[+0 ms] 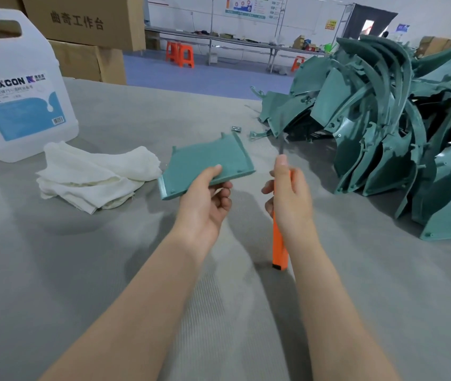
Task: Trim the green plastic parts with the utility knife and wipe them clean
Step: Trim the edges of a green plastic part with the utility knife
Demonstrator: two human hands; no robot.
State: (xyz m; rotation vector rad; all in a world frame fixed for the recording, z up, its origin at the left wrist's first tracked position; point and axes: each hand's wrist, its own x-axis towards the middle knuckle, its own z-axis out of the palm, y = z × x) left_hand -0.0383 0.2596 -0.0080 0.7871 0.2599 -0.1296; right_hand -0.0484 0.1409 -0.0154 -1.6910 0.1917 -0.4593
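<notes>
Head view: part in one hand, knife in the other, set to trim.

My left hand (205,199) pinched the green plastic part (207,163) at centre frame, thumb on top and fingers curled beneath, probably to offer its right edge to the blade. My right hand (287,193) wrapped the orange utility knife (279,243), thumb along the handle, blade pointing away. The pile of green parts (383,119) sat at right, the white cloth (95,174) and jug (18,86) at left on the grey table (81,270). Cardboard boxes (81,23) and orange stools (180,55) stood behind.
</notes>
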